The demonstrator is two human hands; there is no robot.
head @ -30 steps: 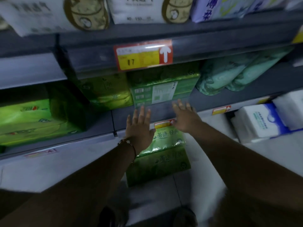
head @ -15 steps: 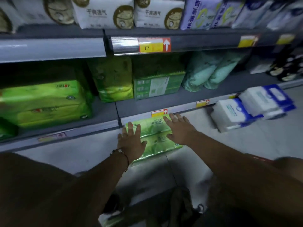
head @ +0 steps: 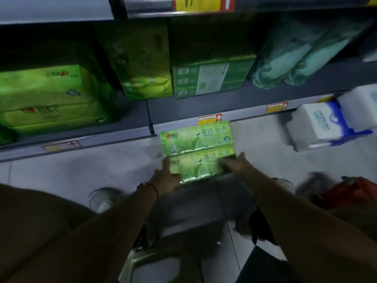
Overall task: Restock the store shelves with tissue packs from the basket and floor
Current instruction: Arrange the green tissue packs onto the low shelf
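Note:
A light green tissue pack (head: 196, 142) with tea-leaf print lies on the pale floor just in front of the bottom shelf (head: 234, 103). My left hand (head: 166, 176) grips its near left corner, thumb on top. My right hand (head: 234, 163), blurred, holds the near right corner. On the shelf above stand a dark green pack (head: 210, 76) with a white label and a yellow-green pack (head: 142, 64). A red basket (head: 355, 193) shows at the right edge, its contents hidden.
Bright green packs (head: 47, 99) fill the shelf's left bay, and teal packs (head: 302, 52) lie at its right. White-and-blue tissue packs (head: 324, 125) sit on the floor at right. A shoe (head: 102, 199) stands near my left arm.
My hands dropped from the shelf's front onto the floor pack, then slid back to its near corners and took hold. The view tilted down toward the floor.

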